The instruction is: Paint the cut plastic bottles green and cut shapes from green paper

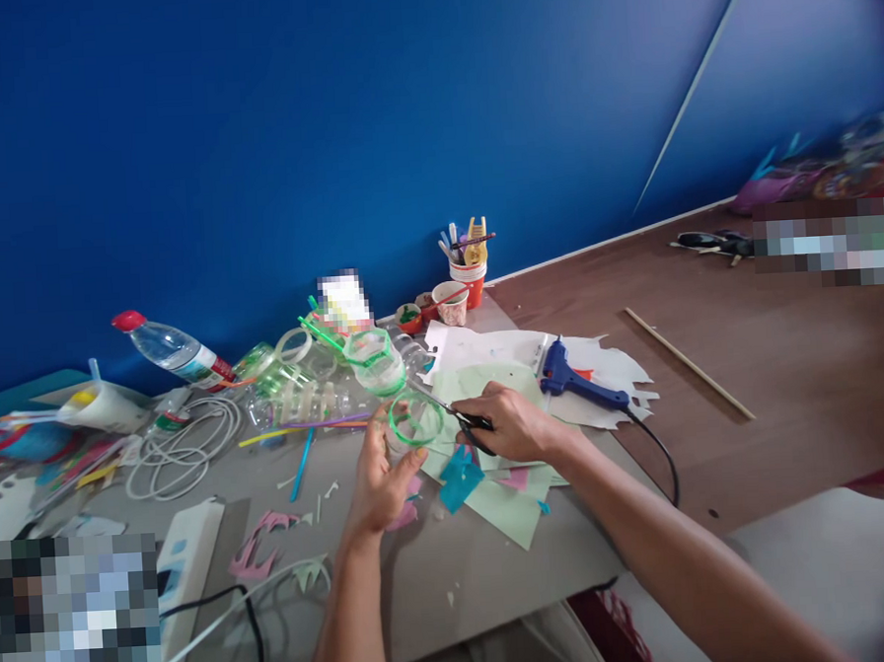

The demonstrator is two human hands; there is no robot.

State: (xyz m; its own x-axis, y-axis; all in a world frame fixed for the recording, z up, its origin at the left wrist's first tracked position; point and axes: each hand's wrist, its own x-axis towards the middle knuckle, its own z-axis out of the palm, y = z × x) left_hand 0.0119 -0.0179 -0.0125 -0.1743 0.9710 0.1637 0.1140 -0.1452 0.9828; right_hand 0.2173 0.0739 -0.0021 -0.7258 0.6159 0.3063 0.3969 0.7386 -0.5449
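Observation:
My left hand (382,477) is closed round a clear plastic cup piece with a green rim (416,441), its fingers along the left side and the thumb in front. In my right hand (507,421) is a pair of scissors with black handles (476,421). The blades point up and left, beside the far edge of the green rim; whether they touch it I cannot tell. Just behind stands a clear container with green edges (374,362). Below the scissors lies a teal paper scrap (461,478) on pale green paper sheets (518,520).
A blue glue gun (582,378) rests on white paper at the right, its cord running off the table. A wooden stick (688,363) lies farther right. Leftward are a red-capped bottle (172,350), a coiled white cable (188,448) and a power strip (193,542). Paper cups (451,304) stand behind.

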